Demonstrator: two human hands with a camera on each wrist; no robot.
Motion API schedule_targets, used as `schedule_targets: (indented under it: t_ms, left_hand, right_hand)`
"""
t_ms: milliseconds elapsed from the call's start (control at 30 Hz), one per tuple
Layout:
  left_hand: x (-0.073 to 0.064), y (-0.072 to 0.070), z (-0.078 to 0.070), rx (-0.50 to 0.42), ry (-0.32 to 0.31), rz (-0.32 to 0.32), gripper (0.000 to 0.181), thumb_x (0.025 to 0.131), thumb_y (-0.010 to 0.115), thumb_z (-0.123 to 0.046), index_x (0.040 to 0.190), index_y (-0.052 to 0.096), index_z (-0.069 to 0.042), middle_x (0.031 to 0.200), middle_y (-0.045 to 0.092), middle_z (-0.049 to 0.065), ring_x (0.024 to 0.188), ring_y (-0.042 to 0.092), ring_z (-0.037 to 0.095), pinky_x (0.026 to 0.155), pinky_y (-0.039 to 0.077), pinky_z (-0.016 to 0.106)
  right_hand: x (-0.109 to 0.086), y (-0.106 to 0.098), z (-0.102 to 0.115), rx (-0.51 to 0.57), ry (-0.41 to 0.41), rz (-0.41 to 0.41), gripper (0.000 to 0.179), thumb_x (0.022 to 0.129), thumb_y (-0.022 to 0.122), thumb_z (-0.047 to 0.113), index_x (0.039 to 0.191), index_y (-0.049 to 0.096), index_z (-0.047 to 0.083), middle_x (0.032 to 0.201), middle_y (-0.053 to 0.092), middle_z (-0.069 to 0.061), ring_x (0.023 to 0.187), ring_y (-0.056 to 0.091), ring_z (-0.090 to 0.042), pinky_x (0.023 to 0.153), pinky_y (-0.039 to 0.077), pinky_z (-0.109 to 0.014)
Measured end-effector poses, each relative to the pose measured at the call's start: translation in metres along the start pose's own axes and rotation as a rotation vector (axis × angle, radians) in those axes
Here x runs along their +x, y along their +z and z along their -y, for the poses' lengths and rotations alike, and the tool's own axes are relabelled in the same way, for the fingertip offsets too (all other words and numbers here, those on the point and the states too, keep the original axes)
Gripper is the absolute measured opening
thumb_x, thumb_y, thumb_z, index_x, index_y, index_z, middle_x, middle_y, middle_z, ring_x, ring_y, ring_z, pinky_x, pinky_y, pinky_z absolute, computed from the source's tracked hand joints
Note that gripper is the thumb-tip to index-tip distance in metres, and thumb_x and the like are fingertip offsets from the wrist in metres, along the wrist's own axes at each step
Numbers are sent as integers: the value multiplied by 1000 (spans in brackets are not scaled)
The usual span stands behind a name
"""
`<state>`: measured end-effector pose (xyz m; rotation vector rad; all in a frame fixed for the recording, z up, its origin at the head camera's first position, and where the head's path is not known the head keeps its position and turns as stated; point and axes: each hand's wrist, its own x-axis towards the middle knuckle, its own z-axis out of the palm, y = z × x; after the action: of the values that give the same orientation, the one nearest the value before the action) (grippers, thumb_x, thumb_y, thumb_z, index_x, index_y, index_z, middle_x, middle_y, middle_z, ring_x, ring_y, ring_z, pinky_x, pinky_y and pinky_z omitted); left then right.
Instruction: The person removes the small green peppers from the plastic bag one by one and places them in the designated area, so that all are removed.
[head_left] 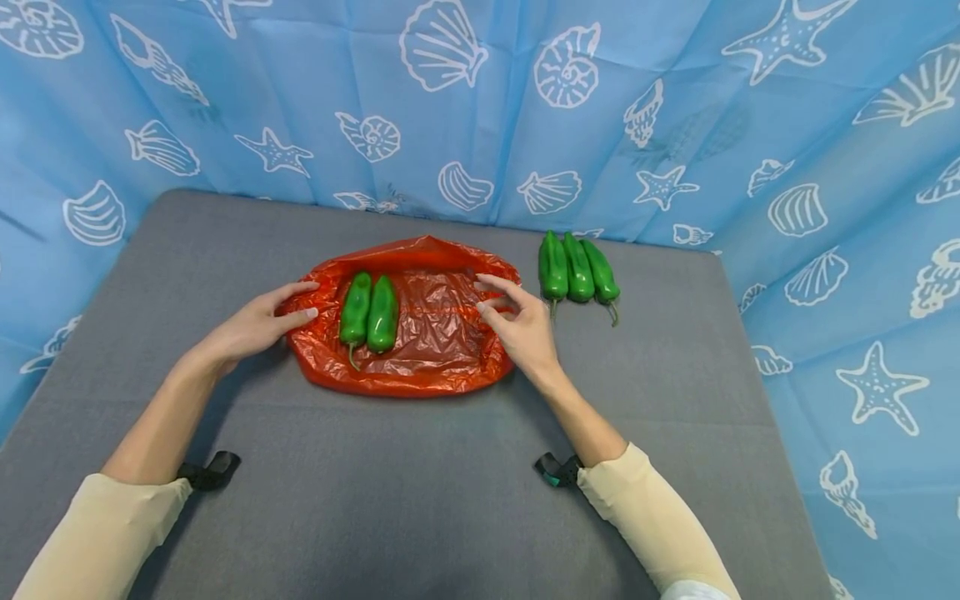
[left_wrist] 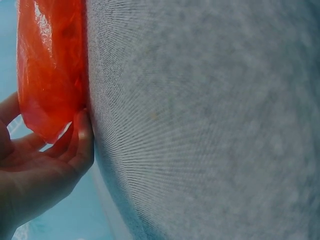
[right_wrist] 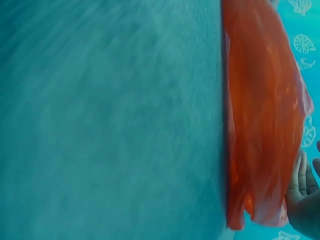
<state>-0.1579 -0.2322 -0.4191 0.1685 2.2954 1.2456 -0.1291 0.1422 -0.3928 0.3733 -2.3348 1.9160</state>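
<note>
A red plastic bag (head_left: 420,385) lies on the table with its mouth spread open. Inside it, toward the left, two green peppers (head_left: 369,312) lie side by side. My left hand (head_left: 251,325) holds the bag's left end, thumb and index finger over the rim; in the left wrist view, other fingers (left_wrist: 82,137) curve under the bag's end. My right hand (head_left: 525,329) hovers over the bag's right rim, thumb and fingers apart with nothing between them. In the right wrist view, its fingers (right_wrist: 302,177) overlap the bag's outer side (right_wrist: 265,115).
Three more green peppers (head_left: 579,268) lie in a row on the grey table (head_left: 405,483), right of the bag near the back edge. A blue curtain (head_left: 510,108) with white shell prints hangs behind and along the sides. Black straps (head_left: 212,472) sit on both wrists.
</note>
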Motion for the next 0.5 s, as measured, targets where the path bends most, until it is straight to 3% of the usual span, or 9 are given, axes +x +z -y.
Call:
schedule_targets:
  t_ms: [133,267,500]
  left_hand:
    - [-1,0,-1,12,-5,-4,72,102,49,-49,159,21,-15,149,31,23,92,51,29,88,37,44]
    - [-1,-1,-1,9,-10,-2,73,102,49,-49,159,21,-15,154,26,24,108,47,32,93,35,48]
    - [0,-1,0,-3,-17,1,73,102,50,-49,160,20,-15,159,19,25,124,38,39,101,31,57]
  right_hand:
    - [0,9,4,-9,11,25,39,90,64,-10,129,60,-9,123,63,-27,98,65,-42,73,55,-23]
    - [1,17,2,-27,15,49,41,90,67,-8,130,61,-4,124,64,-24,99,66,-39,72,55,-24]
    - [5,29,-23,-32,57,89,48,90,70,-2,136,59,4,125,65,-20,98,69,-33,68,56,-26]
